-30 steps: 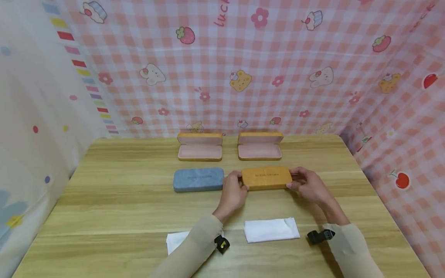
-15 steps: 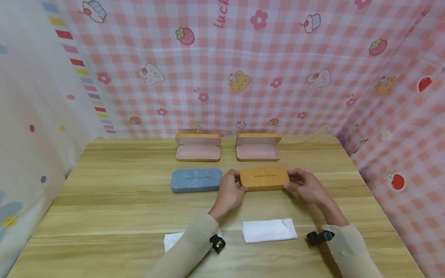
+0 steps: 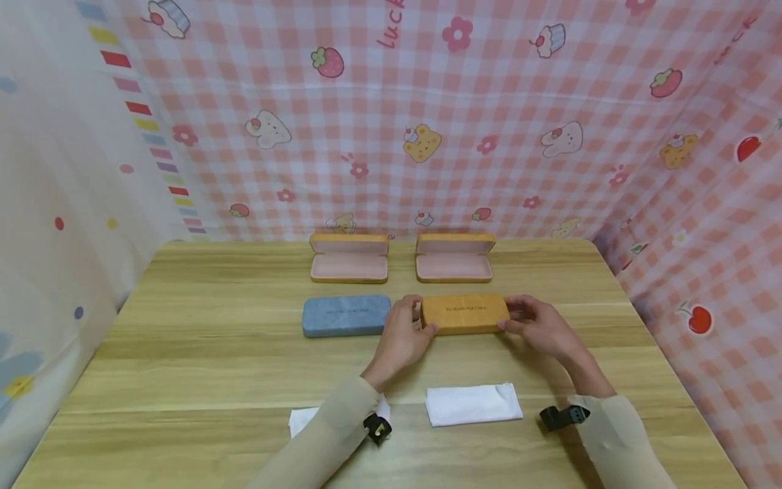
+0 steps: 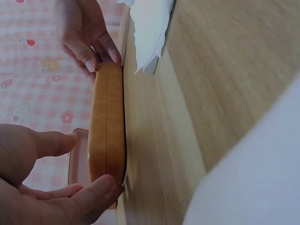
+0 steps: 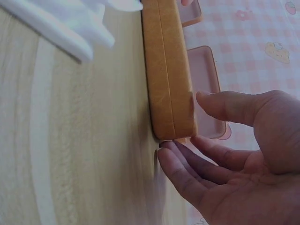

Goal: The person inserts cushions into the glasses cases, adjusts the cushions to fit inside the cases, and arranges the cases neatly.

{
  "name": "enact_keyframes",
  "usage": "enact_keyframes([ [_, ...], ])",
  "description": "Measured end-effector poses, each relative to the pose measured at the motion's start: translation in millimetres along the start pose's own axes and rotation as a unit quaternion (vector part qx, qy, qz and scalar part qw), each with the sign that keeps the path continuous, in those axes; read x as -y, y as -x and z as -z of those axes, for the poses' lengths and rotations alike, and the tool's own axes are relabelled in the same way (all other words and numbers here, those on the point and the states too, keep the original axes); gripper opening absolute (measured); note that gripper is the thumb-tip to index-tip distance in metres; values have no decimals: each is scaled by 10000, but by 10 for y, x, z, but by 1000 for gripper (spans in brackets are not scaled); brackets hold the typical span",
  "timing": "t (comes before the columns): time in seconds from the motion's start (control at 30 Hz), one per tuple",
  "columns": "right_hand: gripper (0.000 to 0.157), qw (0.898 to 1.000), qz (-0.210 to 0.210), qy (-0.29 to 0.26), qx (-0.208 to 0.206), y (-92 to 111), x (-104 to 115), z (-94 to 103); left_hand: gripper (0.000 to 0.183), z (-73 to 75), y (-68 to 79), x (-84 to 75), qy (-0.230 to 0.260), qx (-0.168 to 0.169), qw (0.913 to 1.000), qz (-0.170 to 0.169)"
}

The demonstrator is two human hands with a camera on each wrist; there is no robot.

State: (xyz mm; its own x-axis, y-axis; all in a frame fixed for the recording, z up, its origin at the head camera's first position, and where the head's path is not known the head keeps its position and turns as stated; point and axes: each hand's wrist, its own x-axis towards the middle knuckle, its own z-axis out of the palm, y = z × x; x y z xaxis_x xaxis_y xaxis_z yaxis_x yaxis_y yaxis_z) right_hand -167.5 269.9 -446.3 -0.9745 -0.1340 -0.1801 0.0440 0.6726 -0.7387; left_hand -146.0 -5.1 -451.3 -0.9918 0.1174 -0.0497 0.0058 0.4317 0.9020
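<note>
Gingham cloth [image 3: 379, 95] is hung behind the wood-grain table [image 3: 214, 380]. On it the closed orange case [image 3: 464, 314] is kept between the left hand [image 3: 402, 341] and the right hand [image 3: 544, 331]; its ends are met by loosely parted fingers, and neither hand is clamped round it. Under uneven pressure, it could be skewed or let slip. Just left of the grip, the blue case [image 3: 346, 316] could be nudged by the knuckles. Beyond, the opened cases [image 3: 349, 246] could be bumped by an overlong push. Nearer, a white cloth [image 3: 299, 420] could be dragged by the left sleeve [image 3: 324, 441].

pink gingham cloth [image 3: 379, 115], back and right | white dotted cloth [image 3: 73, 163], left | wood-grain tabletop [image 3: 214, 360]
</note>
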Motion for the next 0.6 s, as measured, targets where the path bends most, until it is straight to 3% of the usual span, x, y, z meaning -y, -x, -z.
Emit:
enact_keyframes([
  [0.4, 59, 9999, -29, -85, -93, 110, 163, 48, 66, 168, 127, -83, -39, 72, 9999, 87],
  [0.6, 71, 9997, 118, -221, 7, 183, 313, 58, 65, 357, 187, -93, 139, 73, 9997, -170],
])
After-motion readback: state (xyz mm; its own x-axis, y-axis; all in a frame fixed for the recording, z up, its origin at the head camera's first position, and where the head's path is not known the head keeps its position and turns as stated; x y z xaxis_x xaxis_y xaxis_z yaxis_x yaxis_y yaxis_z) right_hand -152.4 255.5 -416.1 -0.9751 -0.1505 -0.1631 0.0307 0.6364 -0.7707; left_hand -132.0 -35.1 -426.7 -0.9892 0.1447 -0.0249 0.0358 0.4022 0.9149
